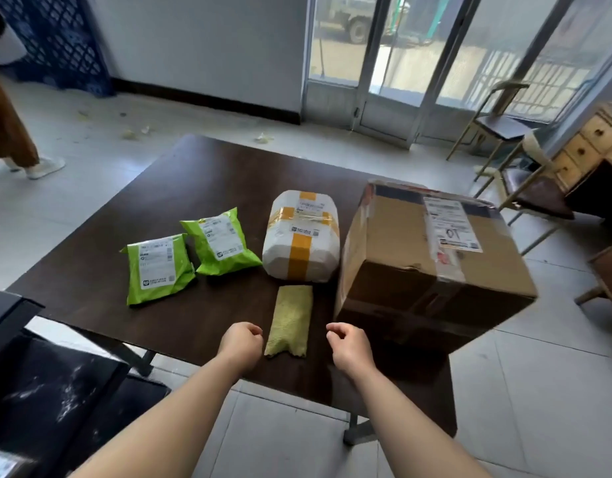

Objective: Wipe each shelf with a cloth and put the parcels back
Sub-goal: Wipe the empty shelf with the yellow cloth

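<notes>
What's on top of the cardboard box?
Only a white shipping label stuck to the top of the cardboard box; nothing is stacked on it. The box is closed, so its contents are hidden.

Parcel room: labelled parcels [301,236] on table [194,174]

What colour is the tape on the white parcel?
Yellow-orange tape crossing the white parcel; head view.

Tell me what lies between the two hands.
The folded yellow-green cloth lies on the table between the left hand and the right hand, in the head view.
</notes>
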Demonstrator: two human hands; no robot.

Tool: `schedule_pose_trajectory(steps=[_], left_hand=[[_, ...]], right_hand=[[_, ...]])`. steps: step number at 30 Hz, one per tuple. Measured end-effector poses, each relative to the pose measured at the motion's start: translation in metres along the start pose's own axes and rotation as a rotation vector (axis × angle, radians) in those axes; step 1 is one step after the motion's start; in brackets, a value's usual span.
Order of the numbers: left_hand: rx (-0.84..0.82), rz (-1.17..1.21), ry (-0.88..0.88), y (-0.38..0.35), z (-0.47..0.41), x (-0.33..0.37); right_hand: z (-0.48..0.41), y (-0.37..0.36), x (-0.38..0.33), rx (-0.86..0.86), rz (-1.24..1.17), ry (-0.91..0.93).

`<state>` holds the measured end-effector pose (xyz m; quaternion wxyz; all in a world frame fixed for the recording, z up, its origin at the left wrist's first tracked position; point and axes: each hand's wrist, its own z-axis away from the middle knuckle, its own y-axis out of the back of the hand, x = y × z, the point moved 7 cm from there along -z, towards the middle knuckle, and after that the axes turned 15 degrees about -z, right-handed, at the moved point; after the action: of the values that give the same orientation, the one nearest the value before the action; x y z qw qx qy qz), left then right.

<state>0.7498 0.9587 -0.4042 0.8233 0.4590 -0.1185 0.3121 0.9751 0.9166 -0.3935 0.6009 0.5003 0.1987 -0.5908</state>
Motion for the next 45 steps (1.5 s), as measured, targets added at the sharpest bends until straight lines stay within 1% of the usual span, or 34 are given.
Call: schedule_pose_trajectory(steps=[3,7,12,14,16,19,23,26,29,32,36,39,41,42,44,45], left_hand=[[-0.039,0.055,0.064,-0.017,-0.023,-0.018],[-0.043,0.055,0.103,-0.038,-0.038,-0.017],[0.0,0.049,0.135,-0.053,-0.054,-0.011],[0.004,0.056,0.167,-0.065,-0.065,-0.011],[0.005,0.024,0.139,-0.064,-0.064,-0.007],[0.093,0.014,0.082,-0.051,-0.059,-0.005],[0.189,0.202,0.015,-0.016,-0.037,-0.003],[0.191,0.457,0.001,0.013,-0.017,0.0],[0.191,0.696,0.032,0.04,0.003,-0.005],[0.255,0.858,0.066,0.073,0.029,-0.018],[0.411,0.956,0.06,0.124,0.073,-0.038],[0.453,1.078,0.043,0.156,0.104,-0.055],[0.486,1.158,0.035,0.173,0.125,-0.07],[0.531,1.184,0.038,0.183,0.137,-0.081],[0.61,1.207,0.055,0.203,0.164,-0.101],[0.622,1.21,0.062,0.208,0.173,-0.107]], right_hand=[[-0.022,-0.023,0.008,-0.044,0.003,-0.047],[-0.047,-0.047,0.021,-0.087,-0.004,-0.119],[-0.062,-0.066,0.03,-0.067,-0.144,-0.191],[-0.078,-0.073,0.037,-0.061,-0.131,-0.185],[-0.082,-0.071,0.035,-0.042,-0.132,-0.181],[-0.084,-0.072,0.03,-0.064,-0.144,-0.139],[-0.078,-0.08,0.011,-0.119,-0.252,-0.107],[-0.063,-0.093,-0.013,-0.19,-0.372,-0.124],[-0.045,-0.114,-0.041,-0.3,-0.525,-0.17],[-0.025,-0.135,-0.081,-0.416,-0.68,-0.181],[0.006,-0.165,-0.134,-0.559,-0.702,-0.137],[0.036,-0.191,-0.168,-0.688,-0.726,-0.126],[0.061,-0.206,-0.189,-0.765,-0.697,-0.062],[0.076,-0.216,-0.198,-0.808,-0.675,-0.033],[0.109,-0.232,-0.217,-0.903,-0.652,0.036],[0.119,-0.235,-0.225,-0.935,-0.668,0.054]])
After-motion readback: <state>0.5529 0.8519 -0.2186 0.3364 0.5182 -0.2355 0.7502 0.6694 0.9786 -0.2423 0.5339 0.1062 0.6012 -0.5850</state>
